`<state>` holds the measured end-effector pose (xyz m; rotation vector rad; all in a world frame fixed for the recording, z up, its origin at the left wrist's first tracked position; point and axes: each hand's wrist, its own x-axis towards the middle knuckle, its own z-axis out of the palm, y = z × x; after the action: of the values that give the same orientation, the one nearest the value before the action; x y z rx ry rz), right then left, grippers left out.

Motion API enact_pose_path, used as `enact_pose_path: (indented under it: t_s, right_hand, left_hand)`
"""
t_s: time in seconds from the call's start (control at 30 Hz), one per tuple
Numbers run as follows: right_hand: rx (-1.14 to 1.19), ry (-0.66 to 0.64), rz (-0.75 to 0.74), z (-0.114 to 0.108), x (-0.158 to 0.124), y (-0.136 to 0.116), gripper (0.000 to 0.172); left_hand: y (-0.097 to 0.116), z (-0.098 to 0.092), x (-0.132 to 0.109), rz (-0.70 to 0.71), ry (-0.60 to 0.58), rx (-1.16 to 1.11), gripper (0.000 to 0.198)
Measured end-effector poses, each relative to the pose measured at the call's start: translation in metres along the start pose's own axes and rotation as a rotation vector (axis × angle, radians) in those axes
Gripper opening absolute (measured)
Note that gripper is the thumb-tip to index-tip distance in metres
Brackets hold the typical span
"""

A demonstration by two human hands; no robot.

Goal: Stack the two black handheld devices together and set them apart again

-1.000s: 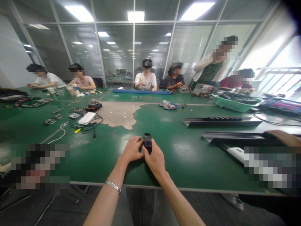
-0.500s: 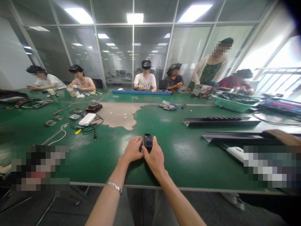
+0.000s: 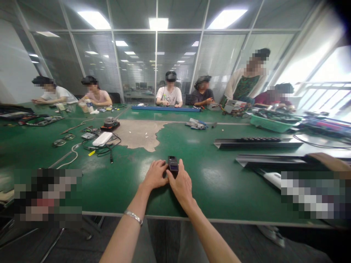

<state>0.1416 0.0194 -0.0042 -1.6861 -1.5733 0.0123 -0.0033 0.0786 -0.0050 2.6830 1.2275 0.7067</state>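
Observation:
A small black box-shaped device (image 3: 173,164) stands on the green table (image 3: 214,197) between my two hands. My left hand (image 3: 155,174), with a silver bracelet on its wrist, rests at the device's left side, fingers curled against it. On the other side, my right hand (image 3: 181,182) has its index finger along the device's right edge and its thumb at the near left corner. Both hands close around the device from the near side.
Left of centre are a white power bank (image 3: 102,139) with black cables and round glasses (image 3: 63,140). Grey gloves (image 3: 196,124) lie beyond. Black metal channels (image 3: 257,143) and a green basket (image 3: 275,122) are on the right. Several people sit around; one person's hand (image 3: 327,160) reaches in at right.
My hands and the device have barely moved. Across the table, the seated people's hands have shifted slightly, and the view has tilted a little.

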Motion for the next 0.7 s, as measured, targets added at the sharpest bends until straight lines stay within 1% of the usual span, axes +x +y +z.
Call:
enact_pose_path:
  t_s: [0.17, 0.3, 0.5, 0.7]
  right_hand:
    - [0.043, 0.028, 0.021, -0.006, 0.003, -0.004, 0.076]
    - [0.085, 0.038, 0.039, -0.013, 0.007, -0.007, 0.08]
    - [0.12, 0.066, 0.051, -0.02, 0.012, -0.009, 0.084]
    - [0.129, 0.117, 0.041, -0.031, 0.02, -0.006, 0.085]
  left_hand:
    - [-0.002, 0.002, 0.001, -0.011, -0.003, -0.008, 0.062]
    - [-0.002, 0.002, 0.001, -0.014, -0.019, -0.01, 0.069]
    - [0.0, 0.0, 0.0, -0.028, -0.039, -0.027, 0.065]
    - [-0.002, 0.002, 0.0, -0.03, -0.032, -0.023, 0.08]
